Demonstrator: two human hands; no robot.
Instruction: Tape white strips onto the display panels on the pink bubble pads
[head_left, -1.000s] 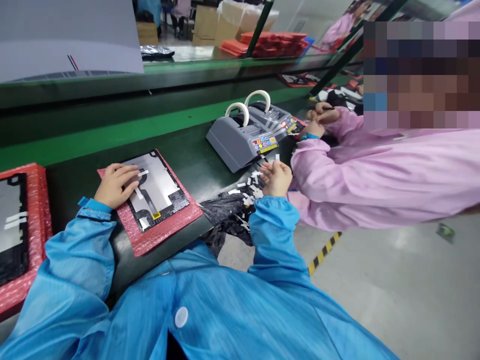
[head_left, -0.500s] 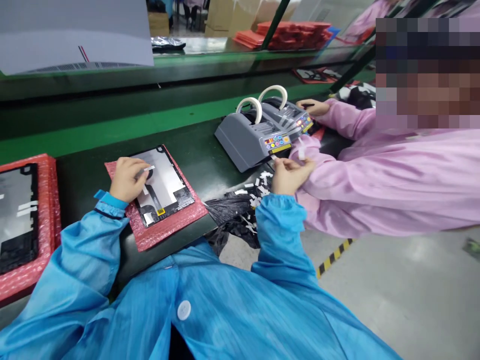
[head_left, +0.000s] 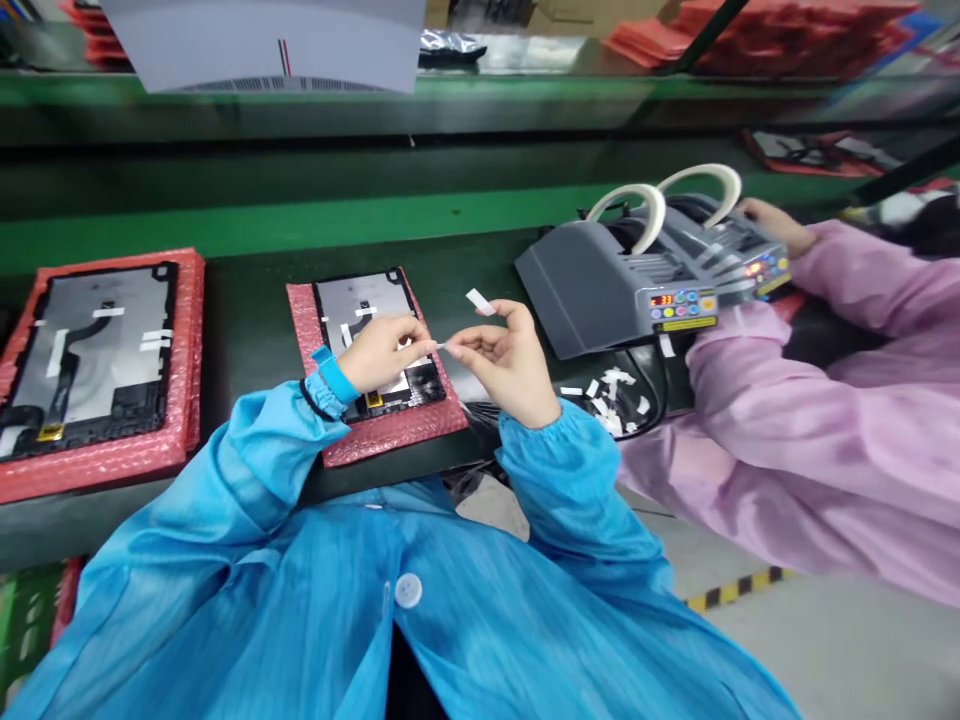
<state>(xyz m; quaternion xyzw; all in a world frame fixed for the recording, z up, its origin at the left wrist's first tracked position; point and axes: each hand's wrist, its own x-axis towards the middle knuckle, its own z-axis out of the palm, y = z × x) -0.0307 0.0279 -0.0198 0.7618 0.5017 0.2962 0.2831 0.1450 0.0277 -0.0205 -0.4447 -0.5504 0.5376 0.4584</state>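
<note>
Over the near edge of a tablet screen panel (head_left: 375, 290), my left hand (head_left: 384, 352) and my right hand (head_left: 510, 362) meet fingertip to fingertip. Both pinch one small white tape strip (head_left: 442, 346) between them. A second white strip of tape (head_left: 478, 302) clings to a raised finger of my right hand. White tape pieces are stuck on the panel's grey back, and my left hand hides part of it. Under the panel lies a pink bubble-wrap sheet (head_left: 352, 440).
Left stands another taped panel (head_left: 112, 340) on stacked pink bubble wrap (head_left: 191, 370). Two grey tape dispensers (head_left: 600, 285) with white rolls are to the right. Loose tape scraps (head_left: 611, 400) lie in front. A co-worker's pink sleeve (head_left: 810, 430) reaches in beside them.
My right hand has come away from the tape dispenser to my left hand, carrying tape. My left hand has lifted from the panel's surface. The view has turned left.
</note>
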